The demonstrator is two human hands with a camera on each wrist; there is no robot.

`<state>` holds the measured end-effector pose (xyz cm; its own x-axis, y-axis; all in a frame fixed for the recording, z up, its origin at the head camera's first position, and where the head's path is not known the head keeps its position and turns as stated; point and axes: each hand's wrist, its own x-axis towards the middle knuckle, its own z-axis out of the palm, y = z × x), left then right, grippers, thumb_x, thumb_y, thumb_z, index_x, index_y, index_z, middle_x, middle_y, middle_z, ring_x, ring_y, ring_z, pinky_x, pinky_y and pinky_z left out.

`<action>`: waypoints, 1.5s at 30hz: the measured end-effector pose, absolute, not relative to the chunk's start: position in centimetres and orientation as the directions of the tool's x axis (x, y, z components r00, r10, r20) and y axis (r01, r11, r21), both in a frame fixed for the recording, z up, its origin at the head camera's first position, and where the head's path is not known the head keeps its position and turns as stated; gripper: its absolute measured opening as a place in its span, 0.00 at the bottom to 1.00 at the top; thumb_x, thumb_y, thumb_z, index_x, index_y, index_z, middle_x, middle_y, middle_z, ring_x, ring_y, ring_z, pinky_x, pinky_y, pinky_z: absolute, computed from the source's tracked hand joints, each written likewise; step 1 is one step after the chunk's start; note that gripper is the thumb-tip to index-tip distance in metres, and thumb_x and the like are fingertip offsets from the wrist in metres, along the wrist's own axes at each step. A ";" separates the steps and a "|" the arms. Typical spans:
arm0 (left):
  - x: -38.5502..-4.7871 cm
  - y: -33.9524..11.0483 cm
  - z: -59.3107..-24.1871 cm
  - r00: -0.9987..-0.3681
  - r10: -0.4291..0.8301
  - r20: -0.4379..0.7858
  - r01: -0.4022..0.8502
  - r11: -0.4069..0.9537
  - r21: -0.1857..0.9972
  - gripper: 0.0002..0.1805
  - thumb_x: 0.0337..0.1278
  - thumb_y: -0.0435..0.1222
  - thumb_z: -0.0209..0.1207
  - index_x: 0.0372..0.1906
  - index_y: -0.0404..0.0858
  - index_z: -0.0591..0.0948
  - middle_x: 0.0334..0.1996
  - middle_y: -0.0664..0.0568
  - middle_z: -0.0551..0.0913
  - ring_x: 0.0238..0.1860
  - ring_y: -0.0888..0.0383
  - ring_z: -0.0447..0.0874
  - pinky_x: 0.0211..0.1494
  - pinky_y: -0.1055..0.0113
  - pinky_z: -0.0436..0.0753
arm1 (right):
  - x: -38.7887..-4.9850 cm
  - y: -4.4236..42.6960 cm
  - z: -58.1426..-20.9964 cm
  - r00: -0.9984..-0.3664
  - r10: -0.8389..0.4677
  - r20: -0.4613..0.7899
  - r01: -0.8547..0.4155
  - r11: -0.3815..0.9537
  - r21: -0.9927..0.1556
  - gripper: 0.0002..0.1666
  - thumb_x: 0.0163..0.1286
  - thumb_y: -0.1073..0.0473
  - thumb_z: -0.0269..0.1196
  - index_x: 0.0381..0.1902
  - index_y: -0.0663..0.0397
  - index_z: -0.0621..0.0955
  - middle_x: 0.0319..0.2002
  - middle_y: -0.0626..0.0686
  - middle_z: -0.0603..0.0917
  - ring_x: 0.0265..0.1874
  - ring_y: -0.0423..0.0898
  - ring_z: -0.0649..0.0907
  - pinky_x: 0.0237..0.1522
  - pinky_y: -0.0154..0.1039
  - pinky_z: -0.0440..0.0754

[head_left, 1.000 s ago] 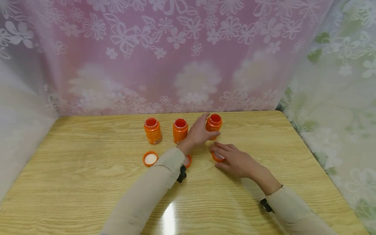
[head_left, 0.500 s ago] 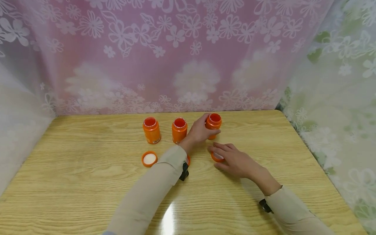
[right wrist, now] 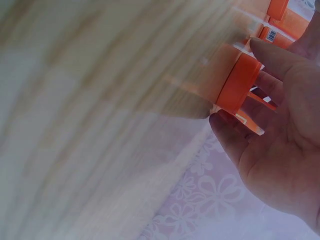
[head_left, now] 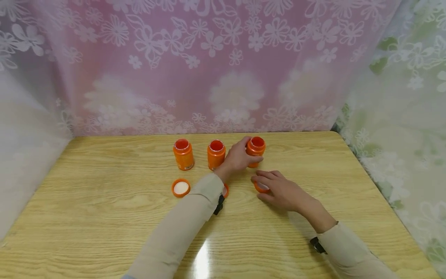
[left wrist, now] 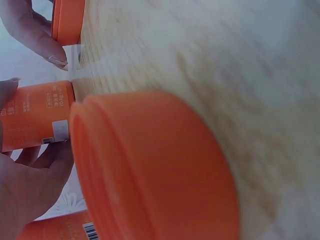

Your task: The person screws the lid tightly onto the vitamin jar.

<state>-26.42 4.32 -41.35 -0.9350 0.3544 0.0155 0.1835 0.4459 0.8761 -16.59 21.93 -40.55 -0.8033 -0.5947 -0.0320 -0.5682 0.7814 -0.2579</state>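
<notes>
The left hand (head_left: 238, 157) grips an upright, lidless orange bottle (head_left: 256, 148), the rightmost of three in a row. In the left wrist view, that hand (left wrist: 37, 180) has its fingers curled round the labelled bottle (left wrist: 37, 115). The right hand (head_left: 283, 193) holds an orange lid (head_left: 261, 187) on the table, white inner side up, in front of that bottle. In the right wrist view, the lid (right wrist: 239, 84) sits between the right hand's (right wrist: 290, 110) thumb and fingers.
Two more open orange bottles, the left one (head_left: 184, 156) and the middle one (head_left: 216, 155), stand on the wooden table (head_left: 104, 193). One lid (head_left: 180, 188) lies in front of the left bottle; another (head_left: 225, 190) is partly hidden by the left sleeve. A floral curtain (head_left: 209, 77) hangs behind.
Within the last second, the left hand's fingers have closed in on the right bottle. The right hand stays at its lid, and the head view has shifted slightly.
</notes>
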 end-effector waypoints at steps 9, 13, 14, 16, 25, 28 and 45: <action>-25.7 3.5 -41.4 -0.927 0.373 0.028 0.208 0.452 0.868 0.38 0.52 0.45 0.69 0.66 0.46 0.66 0.51 0.57 0.78 0.49 0.60 0.77 0.57 0.63 0.74 | -16.9 22.0 -40.7 -0.756 -0.653 0.045 -0.640 0.724 -0.257 0.23 0.66 0.60 0.64 0.58 0.58 0.77 0.58 0.58 0.75 0.53 0.58 0.74 0.54 0.52 0.73; -25.4 3.3 -41.3 -0.925 0.378 0.028 0.212 0.454 0.865 0.37 0.51 0.45 0.69 0.66 0.46 0.66 0.51 0.58 0.79 0.49 0.61 0.77 0.56 0.64 0.75 | -17.3 21.9 -40.5 -0.730 -0.681 0.052 -0.668 0.695 -0.266 0.21 0.65 0.61 0.65 0.54 0.61 0.77 0.55 0.57 0.77 0.51 0.56 0.75 0.54 0.52 0.72; -25.3 3.3 -41.3 -0.925 0.380 0.030 0.213 0.450 0.867 0.37 0.51 0.45 0.69 0.66 0.47 0.66 0.51 0.59 0.79 0.49 0.61 0.77 0.57 0.64 0.74 | -17.4 21.9 -40.5 -0.725 -0.686 0.054 -0.672 0.690 -0.268 0.20 0.64 0.61 0.65 0.53 0.61 0.78 0.54 0.57 0.77 0.50 0.55 0.75 0.54 0.52 0.71; -25.2 3.2 -41.2 -0.922 0.385 0.032 0.215 0.443 0.870 0.37 0.51 0.45 0.69 0.66 0.47 0.67 0.50 0.59 0.79 0.48 0.62 0.78 0.56 0.65 0.74 | -17.5 21.9 -40.3 -0.723 -0.689 0.050 -0.672 0.686 -0.279 0.20 0.63 0.62 0.66 0.52 0.61 0.78 0.52 0.56 0.78 0.49 0.54 0.76 0.52 0.51 0.71; -24.6 3.0 -41.6 -0.917 0.397 0.040 0.235 0.456 0.859 0.38 0.52 0.45 0.68 0.68 0.48 0.64 0.51 0.59 0.79 0.49 0.62 0.78 0.58 0.64 0.74 | -17.6 22.3 -39.9 -0.745 -0.667 0.009 -0.631 0.700 -0.335 0.19 0.61 0.61 0.68 0.50 0.56 0.78 0.48 0.54 0.77 0.47 0.54 0.75 0.50 0.53 0.73; -24.5 2.9 -41.8 -0.916 0.397 0.053 0.251 0.465 0.849 0.37 0.52 0.45 0.69 0.67 0.48 0.65 0.50 0.59 0.79 0.48 0.62 0.78 0.57 0.64 0.74 | -17.8 22.4 -39.9 -0.745 -0.667 0.004 -0.626 0.698 -0.347 0.20 0.60 0.61 0.69 0.50 0.55 0.78 0.48 0.55 0.77 0.47 0.55 0.76 0.50 0.53 0.73; -24.5 3.0 -41.9 -0.906 0.421 0.053 0.271 0.478 0.836 0.38 0.51 0.47 0.69 0.67 0.49 0.65 0.50 0.60 0.79 0.45 0.64 0.77 0.54 0.66 0.76 | -17.8 24.7 -38.1 -0.839 -0.542 -0.053 -0.471 0.771 -0.429 0.29 0.60 0.54 0.69 0.58 0.54 0.75 0.47 0.51 0.76 0.42 0.46 0.78 0.44 0.46 0.78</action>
